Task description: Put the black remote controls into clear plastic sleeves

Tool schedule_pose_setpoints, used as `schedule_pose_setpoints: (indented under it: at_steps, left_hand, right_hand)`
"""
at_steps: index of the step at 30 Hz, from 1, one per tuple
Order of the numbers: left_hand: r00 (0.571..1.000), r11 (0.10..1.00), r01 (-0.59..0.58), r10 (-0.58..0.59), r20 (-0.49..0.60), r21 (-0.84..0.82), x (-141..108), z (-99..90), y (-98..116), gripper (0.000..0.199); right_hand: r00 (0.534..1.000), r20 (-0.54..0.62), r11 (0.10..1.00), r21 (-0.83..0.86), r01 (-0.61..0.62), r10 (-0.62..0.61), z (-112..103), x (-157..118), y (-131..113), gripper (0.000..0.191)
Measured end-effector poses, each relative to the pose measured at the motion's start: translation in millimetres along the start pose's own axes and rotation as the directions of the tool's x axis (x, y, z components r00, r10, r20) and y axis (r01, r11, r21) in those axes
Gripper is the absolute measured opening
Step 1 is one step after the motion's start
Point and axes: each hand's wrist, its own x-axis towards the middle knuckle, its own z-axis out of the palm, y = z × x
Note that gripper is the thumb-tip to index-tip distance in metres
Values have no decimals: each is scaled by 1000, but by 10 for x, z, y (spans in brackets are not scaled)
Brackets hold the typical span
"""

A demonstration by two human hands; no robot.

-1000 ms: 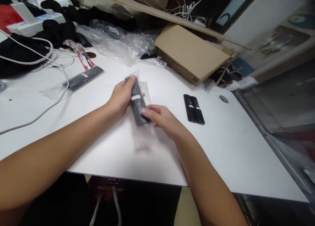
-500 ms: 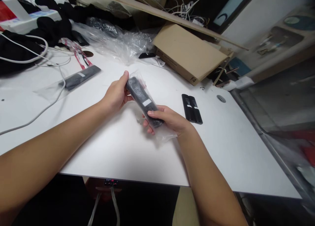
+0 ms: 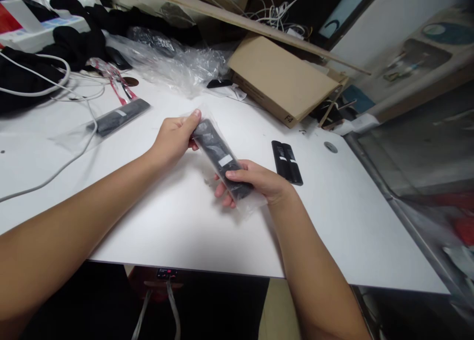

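Note:
Both hands hold a slim black remote (image 3: pixel 219 155) with a small white sticker, sealed in a clear plastic bag, just above the white table (image 3: pixel 333 221). My left hand (image 3: pixel 173 138) pinches the bag's far end between thumb and fingers. My right hand (image 3: pixel 255 182) grips the near end of the remote from below, thumb on top. Two bare black remotes (image 3: pixel 286 162) lie side by side on the table to the right of my right hand. Another bagged black remote (image 3: pixel 117 116) lies at the left.
A flat cardboard box (image 3: pixel 281 78) leans at the back. Crumpled clear plastic bags (image 3: pixel 174 63), black cloth (image 3: pixel 70 38) and white cables (image 3: pixel 44 88) crowd the back left. A round grommet (image 3: pixel 331 147) sits near the table's right edge.
The bagged remote has turned from nearly lengthwise to a diagonal. My right hand has shifted right and now grips the near end from below; my left hand stays on the far end.

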Motion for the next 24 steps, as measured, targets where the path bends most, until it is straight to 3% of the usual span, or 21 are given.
schedule_pose_setpoints:
  at_steps: [3, 6, 9, 12, 15, 17, 19, 21, 24]
  left_hand:
    - [990, 974, -119, 130, -46, 194, -14, -4, -20, 53]
    - [953, 892, -250, 295, -66, 376, -70, -39, 13, 46]
    - [935, 868, -307, 352, -47, 391, -104, -70, 38, 46]
    - [943, 914, -272, 315, -104, 299, -82, -68, 29, 50]
    - [975, 987, -138, 150, -166, 83, -21, -33, 20, 56]
    - [995, 997, -22, 15, -95, -75, 12, -7, 24, 59]
    - [999, 990, 37, -37, 4, -134, 22, 10, 25, 59]
    - [999, 997, -7, 9, 32, -83, 10, 16, 12, 54]
    - [982, 980, -178, 182, -43, 85, -26, 1, -24, 47]
  right_hand:
    - [1000, 10, 1000, 13, 12, -12, -23, -7, 5, 39]
    - [999, 22, 999, 33, -25, 25, -27, -12, 9, 40]
    - [998, 24, 998, 19, -63, 62, -20, -8, 3, 42]
    - [996, 27, 997, -3, -80, 80, -26, 12, 6, 45]
    - [998, 19, 998, -31, -63, 64, -56, 31, 26, 43]
    - [999, -13, 998, -48, -31, 30, -83, 33, 38, 39]
    - [999, -42, 998, -57, 0, -3, -109, 24, 40, 36]
    - [999, -48, 998, -62, 12, -15, -126, 8, 33, 37]
    - [1000, -25, 998, -63, -6, 5, -127, -19, 7, 42]
